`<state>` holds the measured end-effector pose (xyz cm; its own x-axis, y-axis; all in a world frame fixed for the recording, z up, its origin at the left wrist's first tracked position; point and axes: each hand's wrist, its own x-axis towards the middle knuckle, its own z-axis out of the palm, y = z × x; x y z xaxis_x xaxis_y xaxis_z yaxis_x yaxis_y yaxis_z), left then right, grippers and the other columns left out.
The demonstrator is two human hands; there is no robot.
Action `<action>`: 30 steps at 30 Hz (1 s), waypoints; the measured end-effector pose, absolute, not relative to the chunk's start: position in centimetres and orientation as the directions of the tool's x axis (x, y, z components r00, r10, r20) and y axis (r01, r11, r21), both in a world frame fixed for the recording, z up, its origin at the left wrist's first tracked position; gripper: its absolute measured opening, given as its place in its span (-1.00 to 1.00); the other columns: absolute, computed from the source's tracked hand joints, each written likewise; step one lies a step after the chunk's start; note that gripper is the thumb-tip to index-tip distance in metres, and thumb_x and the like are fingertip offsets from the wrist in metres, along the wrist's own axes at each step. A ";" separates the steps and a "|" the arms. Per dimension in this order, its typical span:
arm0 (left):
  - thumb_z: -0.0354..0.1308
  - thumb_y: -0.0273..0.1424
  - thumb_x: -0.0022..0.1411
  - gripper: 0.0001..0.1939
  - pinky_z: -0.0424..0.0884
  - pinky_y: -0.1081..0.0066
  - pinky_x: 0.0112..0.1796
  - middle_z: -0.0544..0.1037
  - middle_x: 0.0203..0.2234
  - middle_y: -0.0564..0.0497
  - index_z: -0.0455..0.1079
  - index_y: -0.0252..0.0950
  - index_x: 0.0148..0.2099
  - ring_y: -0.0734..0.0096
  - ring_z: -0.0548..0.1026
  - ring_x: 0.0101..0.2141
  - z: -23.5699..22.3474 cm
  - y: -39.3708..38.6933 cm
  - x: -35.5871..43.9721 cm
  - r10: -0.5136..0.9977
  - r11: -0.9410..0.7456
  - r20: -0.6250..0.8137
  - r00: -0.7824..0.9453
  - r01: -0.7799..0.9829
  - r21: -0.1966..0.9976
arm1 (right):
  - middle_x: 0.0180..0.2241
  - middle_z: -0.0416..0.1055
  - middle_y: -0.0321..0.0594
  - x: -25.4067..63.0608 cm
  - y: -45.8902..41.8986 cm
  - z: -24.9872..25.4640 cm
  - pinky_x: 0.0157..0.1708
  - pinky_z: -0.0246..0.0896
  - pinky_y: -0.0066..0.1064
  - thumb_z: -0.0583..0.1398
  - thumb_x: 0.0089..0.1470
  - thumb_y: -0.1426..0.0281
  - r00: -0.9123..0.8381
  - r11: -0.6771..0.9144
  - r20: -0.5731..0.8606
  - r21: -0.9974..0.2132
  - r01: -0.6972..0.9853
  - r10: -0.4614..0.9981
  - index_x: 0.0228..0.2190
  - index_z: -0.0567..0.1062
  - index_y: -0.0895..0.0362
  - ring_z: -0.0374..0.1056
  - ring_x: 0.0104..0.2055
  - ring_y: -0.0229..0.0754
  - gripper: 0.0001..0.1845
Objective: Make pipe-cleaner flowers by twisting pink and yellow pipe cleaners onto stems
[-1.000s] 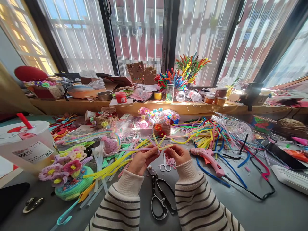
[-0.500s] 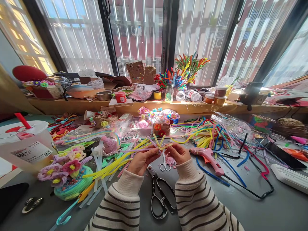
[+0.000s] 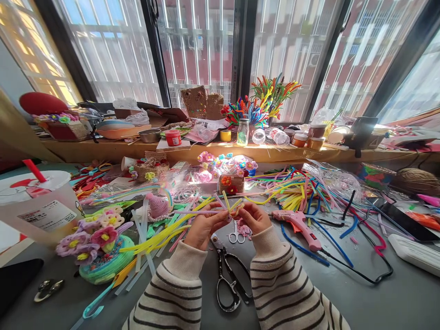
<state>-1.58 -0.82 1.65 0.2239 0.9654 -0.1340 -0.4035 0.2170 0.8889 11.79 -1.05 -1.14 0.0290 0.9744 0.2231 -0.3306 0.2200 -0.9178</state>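
My left hand (image 3: 206, 225) is closed in a pinch on a small bunch of pipe cleaners (image 3: 226, 200), yellow and lilac, whose ends fan upward. My right hand (image 3: 255, 219) pinches one of the pale ends at the bunch's right side, fingertips close to those of the left. The centre of the bunch is partly hidden by my fingers. Just below the hands, small white-handled scissors (image 3: 236, 237) lie beside pink fluffy scraps (image 3: 244, 227). Large black-handled scissors (image 3: 228, 284) rest between my forearms.
A pink glue gun (image 3: 300, 228) with a black cord lies to the right. Loose yellow pipe cleaners (image 3: 165, 233), glue sticks (image 3: 140, 233) and a fuzzy flower pot (image 3: 103, 263) are on the left, near a drink cup (image 3: 51, 211). Behind lies a colourful pipe cleaner pile (image 3: 292, 195).
My right fingers have shifted slightly toward the left hand, and the pale end that stuck out to the right is now bent inward. The left hand keeps its pinch.
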 end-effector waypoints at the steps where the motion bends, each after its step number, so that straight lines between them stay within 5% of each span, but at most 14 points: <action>1: 0.24 -0.54 -0.22 -0.68 0.38 0.49 -0.40 0.48 -0.56 0.05 0.23 -0.34 -0.36 0.49 0.45 -0.51 1.6 -0.8 -1.6 0.966 0.216 -0.135 0.223 -0.399 0.891 | -0.57 0.43 -0.27 11.8 -1.0 -1.2 -0.66 0.14 -0.52 0.21 -0.27 0.26 0.032 0.221 0.223 -0.916 -0.335 0.974 -0.53 0.34 0.15 0.31 -0.57 -0.30 -0.76; 14: 0.21 -0.54 -0.16 -0.71 0.39 0.52 -0.40 0.47 -0.57 0.07 0.18 -0.32 -0.37 0.53 0.44 -0.51 1.3 -0.7 -1.5 0.968 0.213 -0.137 0.209 -0.405 0.889 | -0.59 0.34 -0.32 12.3 -1.3 -0.9 -0.62 0.12 -0.52 0.23 -0.27 0.30 -0.076 0.244 0.258 -0.956 -0.162 0.963 -0.58 0.44 0.14 0.16 -0.61 -0.37 -0.84; 21: 0.21 -0.52 -0.16 -0.73 0.39 0.49 -0.39 0.44 -0.54 0.07 0.17 -0.31 -0.39 0.48 0.45 -0.47 1.7 -0.8 -1.5 0.971 0.207 -0.131 0.202 -0.424 0.882 | -0.68 0.27 -0.27 12.8 -0.8 -1.4 -0.69 0.02 -0.53 0.04 -0.20 -0.01 -0.038 0.186 0.205 -0.942 -0.279 0.978 -0.63 0.50 0.18 0.10 -0.67 -0.39 -0.48; 30: 0.23 -0.48 -0.20 -0.72 0.37 0.53 -0.43 0.40 -0.58 0.10 0.21 -0.33 -0.40 0.54 0.42 -0.50 1.6 -0.9 -1.5 0.970 0.175 -0.097 0.224 -0.359 0.917 | -0.61 0.38 -0.32 12.5 -1.2 -0.8 -0.66 0.03 -0.57 0.26 -0.33 0.30 -0.049 0.221 0.246 -0.931 -0.291 0.968 -0.50 0.45 0.14 0.17 -0.63 -0.38 -0.76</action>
